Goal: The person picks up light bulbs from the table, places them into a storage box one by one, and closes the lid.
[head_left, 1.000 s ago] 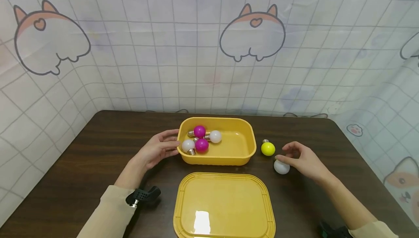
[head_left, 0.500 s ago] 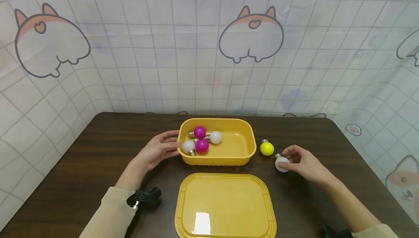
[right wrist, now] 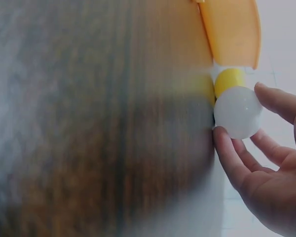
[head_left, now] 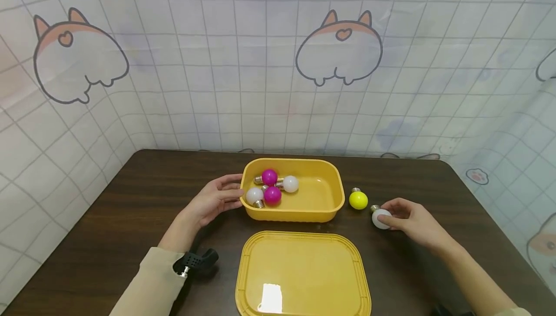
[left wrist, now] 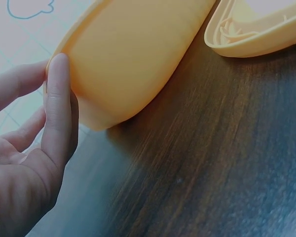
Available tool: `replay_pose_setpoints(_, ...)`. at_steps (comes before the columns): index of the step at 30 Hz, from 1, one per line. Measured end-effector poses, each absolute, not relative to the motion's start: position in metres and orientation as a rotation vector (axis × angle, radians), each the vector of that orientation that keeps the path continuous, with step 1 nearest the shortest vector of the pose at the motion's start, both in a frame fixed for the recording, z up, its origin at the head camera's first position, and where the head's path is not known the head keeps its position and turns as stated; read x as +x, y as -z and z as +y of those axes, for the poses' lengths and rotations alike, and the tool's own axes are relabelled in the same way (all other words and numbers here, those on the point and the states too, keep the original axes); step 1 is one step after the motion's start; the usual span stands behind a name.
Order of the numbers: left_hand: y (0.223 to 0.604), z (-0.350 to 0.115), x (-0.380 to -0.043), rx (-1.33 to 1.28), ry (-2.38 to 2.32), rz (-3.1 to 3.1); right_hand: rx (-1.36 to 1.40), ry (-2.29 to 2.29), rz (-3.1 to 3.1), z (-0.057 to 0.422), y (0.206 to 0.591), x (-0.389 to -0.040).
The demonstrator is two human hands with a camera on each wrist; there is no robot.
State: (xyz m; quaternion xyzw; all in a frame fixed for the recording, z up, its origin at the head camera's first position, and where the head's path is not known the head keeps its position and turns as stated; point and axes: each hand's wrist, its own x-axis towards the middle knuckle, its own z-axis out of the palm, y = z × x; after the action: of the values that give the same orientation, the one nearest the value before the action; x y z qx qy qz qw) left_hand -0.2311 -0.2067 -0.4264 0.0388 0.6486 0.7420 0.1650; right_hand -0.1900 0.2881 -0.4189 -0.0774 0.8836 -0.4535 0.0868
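Note:
In the head view a yellow plastic box (head_left: pixel 292 215) holds two magenta light bulbs and two white ones, bunched at its left end. My left hand (head_left: pixel 215 199) touches that end of the box, its fairly straight fingers and thumb at the rim; the left wrist view shows the thumb (left wrist: pixel 59 84) against the outer wall. To the right of the box, my right hand (head_left: pixel 414 222) pinches a white light bulb (head_left: pixel 381 220) between thumb and fingers, low at the tabletop, its metal base pointing away. A yellow light bulb (head_left: pixel 358 200) lies between this bulb and the box.
A flat yellow lid (head_left: pixel 304 272) lies on the dark wooden table (head_left: pixel 108 239) in front of the box. Behind the table hangs a white grid-patterned cloth (head_left: pixel 260 65) with cartoon drawings.
My right thumb and fingers have closed around the white bulb, and its metal base has come into sight. My left hand stays at the box. The head view has shifted slightly.

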Motion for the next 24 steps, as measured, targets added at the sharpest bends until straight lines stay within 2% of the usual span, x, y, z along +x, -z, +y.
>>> replay_pose_setpoints(24,0.426,-0.205,-0.232,0.118,-2.105,1.850,-0.164,1.346,2.712,0.294,0.399,-0.198)
